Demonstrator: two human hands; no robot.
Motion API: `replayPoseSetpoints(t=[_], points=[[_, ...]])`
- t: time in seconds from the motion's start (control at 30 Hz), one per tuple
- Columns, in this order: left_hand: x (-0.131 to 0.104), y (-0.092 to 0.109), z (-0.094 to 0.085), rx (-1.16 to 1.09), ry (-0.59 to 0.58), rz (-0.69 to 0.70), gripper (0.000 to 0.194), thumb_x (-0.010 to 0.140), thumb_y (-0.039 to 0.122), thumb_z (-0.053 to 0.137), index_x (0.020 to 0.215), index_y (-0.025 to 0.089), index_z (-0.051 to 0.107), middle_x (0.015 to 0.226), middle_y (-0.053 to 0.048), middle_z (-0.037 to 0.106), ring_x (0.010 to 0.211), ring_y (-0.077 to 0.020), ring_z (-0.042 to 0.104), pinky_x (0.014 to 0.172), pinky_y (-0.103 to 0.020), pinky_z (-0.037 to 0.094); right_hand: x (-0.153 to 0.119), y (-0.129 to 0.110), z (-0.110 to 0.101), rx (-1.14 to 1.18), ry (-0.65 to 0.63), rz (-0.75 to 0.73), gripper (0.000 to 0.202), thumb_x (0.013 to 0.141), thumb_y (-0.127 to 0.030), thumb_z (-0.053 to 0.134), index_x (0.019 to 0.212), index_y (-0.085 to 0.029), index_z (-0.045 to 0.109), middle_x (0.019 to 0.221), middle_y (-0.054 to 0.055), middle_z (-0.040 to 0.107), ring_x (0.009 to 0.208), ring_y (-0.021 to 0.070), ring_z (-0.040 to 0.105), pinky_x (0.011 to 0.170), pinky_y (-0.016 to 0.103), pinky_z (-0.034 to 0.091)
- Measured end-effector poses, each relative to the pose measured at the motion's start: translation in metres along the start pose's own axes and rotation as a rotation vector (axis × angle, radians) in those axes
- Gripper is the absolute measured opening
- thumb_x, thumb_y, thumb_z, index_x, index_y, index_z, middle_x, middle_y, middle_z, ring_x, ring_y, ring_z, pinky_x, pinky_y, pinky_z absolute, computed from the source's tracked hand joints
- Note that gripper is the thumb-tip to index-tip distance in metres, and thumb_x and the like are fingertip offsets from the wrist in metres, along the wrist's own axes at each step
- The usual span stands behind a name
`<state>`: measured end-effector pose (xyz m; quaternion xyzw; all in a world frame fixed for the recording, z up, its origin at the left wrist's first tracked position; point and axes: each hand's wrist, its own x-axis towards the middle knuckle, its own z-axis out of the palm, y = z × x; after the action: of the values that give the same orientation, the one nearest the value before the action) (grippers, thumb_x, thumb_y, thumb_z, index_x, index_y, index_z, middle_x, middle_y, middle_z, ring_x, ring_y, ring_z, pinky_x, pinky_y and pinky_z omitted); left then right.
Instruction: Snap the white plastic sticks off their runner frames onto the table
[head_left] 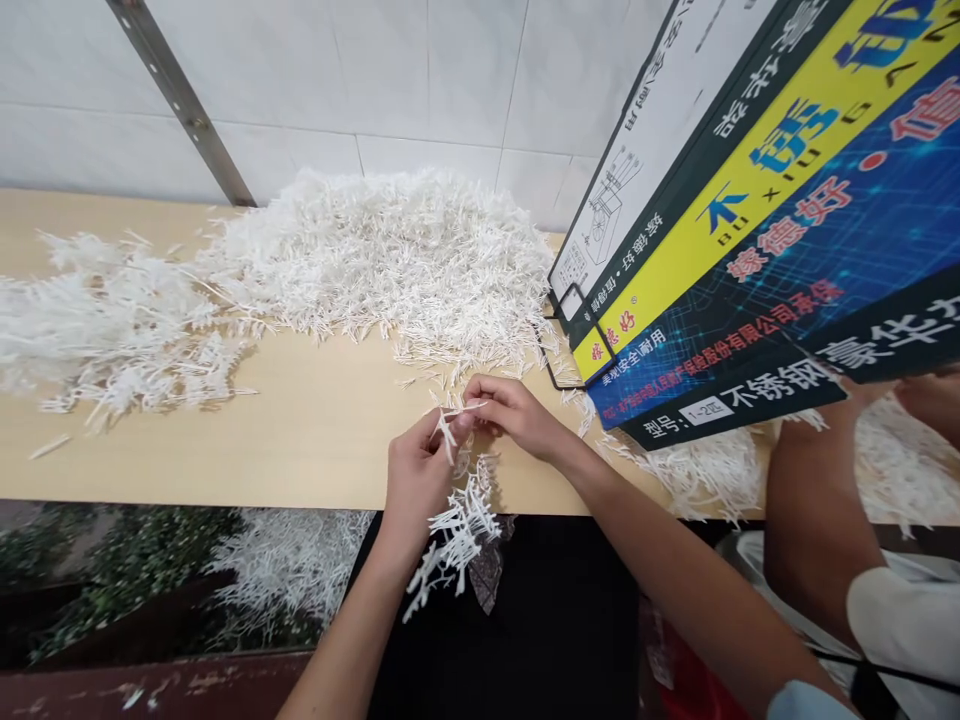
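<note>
My left hand [421,470] is closed in a pinch at the table's front edge. A strand of white branching plastic sprigs [459,525] hangs from it, below the edge and over my lap. Right beside it, my right hand [519,418] pinches thin white sprig pieces [448,432] whose tips show between both hands. The fingertips nearly touch, so exactly where the pieces join is hidden. Behind my hands spreads a large heap of loose white plastic sprigs [382,260].
A smaller heap of sprigs [120,320] lies on the left of the wooden table [300,430]. A large printed cardboard box [720,220] stands at the right, by a black wire frame [559,385]. Another person's arm [821,500] works beyond it. White branches [289,560] and greenery sit below.
</note>
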<state>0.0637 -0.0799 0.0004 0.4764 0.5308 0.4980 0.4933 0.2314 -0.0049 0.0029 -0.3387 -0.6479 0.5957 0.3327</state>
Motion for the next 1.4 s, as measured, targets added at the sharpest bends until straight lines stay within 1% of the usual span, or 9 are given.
replayPoseSetpoints(t=[0.23, 0.4, 0.53, 0.77, 0.9, 1.0, 1.1, 1.2, 1.4], points=[[-0.002, -0.005, 0.002, 0.006, 0.093, -0.035, 0.045, 0.089, 0.046, 0.067, 0.063, 0.019, 0.043, 0.059, 0.005, 0.029, 0.057, -0.0087, 0.026, 0.051, -0.022, 0.019, -0.005, 0.003, 0.004, 0.037, 0.296, -0.121, 0.029, 0.089, -0.045, 0.076, 0.087, -0.019, 0.062, 0.064, -0.004, 0.054, 0.055, 0.0101, 0.049, 0.05, 0.022, 0.036], [-0.003, -0.001, 0.001, -0.053, 0.131, -0.028, 0.045, 0.089, 0.051, 0.068, 0.064, 0.018, 0.049, 0.058, 0.005, 0.033, 0.057, -0.009, 0.028, 0.051, -0.022, 0.021, -0.008, 0.0, 0.004, 0.007, 0.074, -0.056, 0.029, 0.097, -0.043, 0.063, 0.11, -0.019, 0.072, 0.078, 0.001, 0.063, 0.067, 0.0129, 0.056, 0.057, 0.023, 0.041], [-0.002, -0.001, 0.003, -0.072, 0.171, -0.04, 0.044, 0.087, 0.052, 0.07, 0.064, 0.018, 0.054, 0.055, 0.005, 0.034, 0.054, -0.0085, 0.028, 0.049, -0.022, 0.021, -0.009, 0.002, 0.008, -0.168, 0.078, -0.092, 0.026, 0.09, -0.042, 0.075, 0.088, -0.016, 0.075, 0.073, 0.002, 0.064, 0.063, 0.0126, 0.054, 0.057, 0.024, 0.039], [-0.009, -0.005, 0.002, -0.133, 0.243, -0.075, 0.044, 0.085, 0.054, 0.073, 0.067, 0.018, 0.057, 0.056, 0.006, 0.029, 0.052, -0.0075, 0.025, 0.047, -0.022, 0.017, -0.004, 0.016, -0.007, 0.041, 0.572, -0.214, 0.035, 0.1, -0.049, 0.062, 0.083, -0.019, 0.067, 0.065, -0.001, 0.056, 0.054, 0.0116, 0.044, 0.05, 0.025, 0.033], [-0.004, -0.006, -0.001, -0.125, 0.174, -0.076, 0.046, 0.083, 0.061, 0.075, 0.081, 0.015, 0.071, 0.057, 0.005, 0.035, 0.053, -0.0076, 0.028, 0.048, -0.021, 0.022, -0.007, 0.006, 0.0, -0.35, 0.426, -0.313, 0.036, 0.109, -0.044, 0.046, 0.108, -0.02, 0.073, 0.094, 0.007, 0.071, 0.085, 0.0199, 0.063, 0.076, 0.034, 0.049], [0.003, -0.006, -0.001, -0.16, 0.156, -0.064, 0.049, 0.08, 0.063, 0.078, 0.078, 0.015, 0.071, 0.056, 0.005, 0.037, 0.053, -0.0073, 0.028, 0.048, -0.021, 0.023, -0.009, -0.001, 0.009, -0.573, 0.333, -0.486, 0.033, 0.108, -0.042, 0.049, 0.117, -0.021, 0.073, 0.116, 0.01, 0.071, 0.113, 0.0259, 0.061, 0.1, 0.043, 0.046], [0.007, -0.006, 0.0, -0.138, 0.134, -0.05, 0.053, 0.079, 0.064, 0.077, 0.064, 0.015, 0.062, 0.055, 0.005, 0.036, 0.053, -0.0074, 0.029, 0.048, -0.022, 0.024, -0.009, -0.002, 0.012, -0.489, 0.267, -0.539, 0.019, 0.101, -0.037, 0.066, 0.105, -0.021, 0.076, 0.109, 0.009, 0.071, 0.106, 0.0242, 0.064, 0.096, 0.041, 0.049], [0.006, -0.007, -0.001, -0.089, 0.111, -0.054, 0.049, 0.081, 0.061, 0.076, 0.07, 0.015, 0.065, 0.057, 0.005, 0.04, 0.054, -0.008, 0.032, 0.049, -0.022, 0.026, -0.008, 0.0, 0.012, -0.253, 0.295, -0.429, 0.013, 0.097, -0.032, 0.071, 0.091, -0.02, 0.073, 0.099, 0.006, 0.071, 0.095, 0.0211, 0.066, 0.084, 0.035, 0.052], [0.0, -0.011, -0.003, -0.078, 0.125, -0.024, 0.04, 0.089, 0.055, 0.07, 0.078, 0.017, 0.065, 0.061, 0.005, 0.042, 0.053, -0.0073, 0.033, 0.048, -0.02, 0.027, -0.01, -0.003, 0.014, -0.12, 0.147, -0.207, 0.017, 0.095, -0.033, 0.071, 0.106, -0.02, 0.072, 0.101, 0.005, 0.071, 0.086, 0.0166, 0.063, 0.075, 0.029, 0.05]])
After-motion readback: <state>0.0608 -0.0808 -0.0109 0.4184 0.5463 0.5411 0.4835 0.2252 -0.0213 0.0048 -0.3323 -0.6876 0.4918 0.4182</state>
